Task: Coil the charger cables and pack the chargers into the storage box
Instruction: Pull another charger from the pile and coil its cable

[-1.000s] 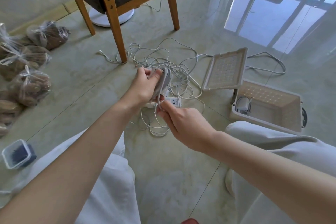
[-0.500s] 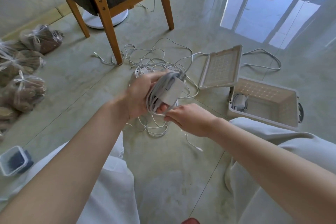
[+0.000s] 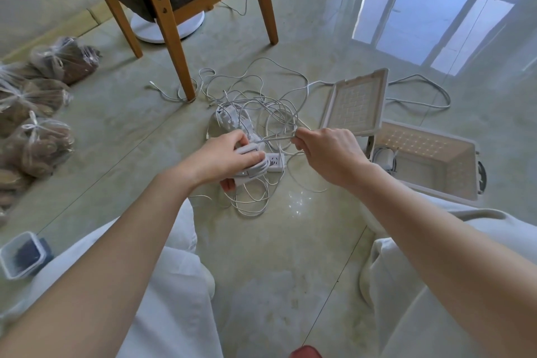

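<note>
Coiling judged in hand. Charger [image 3: 251, 173] is gripped by left hand [image 3: 223, 160], centre; cable [image 3: 277, 139] is pinched taut by right hand [image 3: 328, 154]. Next, likely: slack is wound on, then packed in box [image 3: 418, 141], 3 o'clock.

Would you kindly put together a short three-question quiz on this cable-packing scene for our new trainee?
1. True or false: the lid of the storage box stands open.
2. What does the left hand grip? A a mug; B a charger; C a book.
3. Fill in: the right hand pinches a loose white ____.
Key: 1 true; 2 B; 3 cable.
</note>
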The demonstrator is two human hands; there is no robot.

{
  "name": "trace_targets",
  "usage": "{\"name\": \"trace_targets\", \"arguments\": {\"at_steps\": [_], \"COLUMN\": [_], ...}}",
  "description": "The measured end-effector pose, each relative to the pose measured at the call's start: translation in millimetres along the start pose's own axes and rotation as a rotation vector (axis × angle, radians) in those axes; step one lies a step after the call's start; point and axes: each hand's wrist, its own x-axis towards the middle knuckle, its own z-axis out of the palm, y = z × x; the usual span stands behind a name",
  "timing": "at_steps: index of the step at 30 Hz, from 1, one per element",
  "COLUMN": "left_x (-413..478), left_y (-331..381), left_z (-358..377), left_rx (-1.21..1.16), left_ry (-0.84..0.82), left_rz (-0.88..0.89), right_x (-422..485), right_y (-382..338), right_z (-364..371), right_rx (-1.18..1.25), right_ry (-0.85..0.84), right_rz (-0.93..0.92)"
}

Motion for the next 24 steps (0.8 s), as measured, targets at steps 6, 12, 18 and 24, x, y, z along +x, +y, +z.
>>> {"name": "trace_targets", "arguments": {"at_steps": [6,12,18,24], "left_x": [1,7,26,31], "left_y": [11,6,-2,5], "left_z": [3,-2,4,13], "left_rx": [-0.267,-0.212,-0.183,-0.703], "left_ry": [0.076,0.179,0.345,0.222], "left_rz": [0.209,0.202,0.06,-0.117], "right_x": [5,7,-12,-29], "right_y": [12,-1,-41,-63], "right_z": [-2,-23,-29,-8], "right_rx": [0.082,0.264,0.405,0.431], "right_ry": [-0.082,0.05,-0.054,-0.26], "right_rz": [0.259,0.286,0.06,-0.126]}}
